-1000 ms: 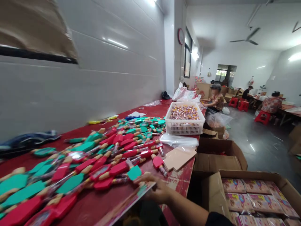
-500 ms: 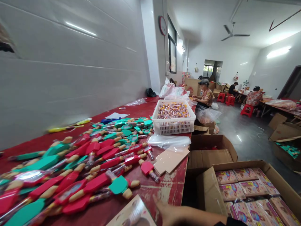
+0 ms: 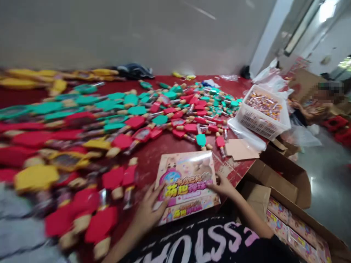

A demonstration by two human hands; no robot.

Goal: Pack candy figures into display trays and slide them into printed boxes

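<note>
A pink printed cardboard box [image 3: 186,171] with a shiny top lies at the near edge of the red table, in front of my body. My left hand [image 3: 150,206] grips its left side, fingers bent over the front corner. On the opposite side, my right hand [image 3: 223,187] holds the right edge, with the thumb on top. Just beyond the box are paddle-shaped pieces with tan ends and clear tubes, among them a green one [image 3: 201,139] and a red one [image 3: 220,141]. Blur hides fine detail.
Many red, green and yellow pieces [image 3: 56,177] spread across the table [image 3: 153,146]. A white basket [image 3: 259,126] of small wrapped items stands right, beside flat card sheets [image 3: 242,149]. Open cartons [image 3: 290,190] sit below the table edge, one with printed boxes. A person [image 3: 315,106] sits beyond.
My view has swung left and down toward the table. The printed box now shows whole, with both hands on it; earlier only one blurred hand showed beside its corner.
</note>
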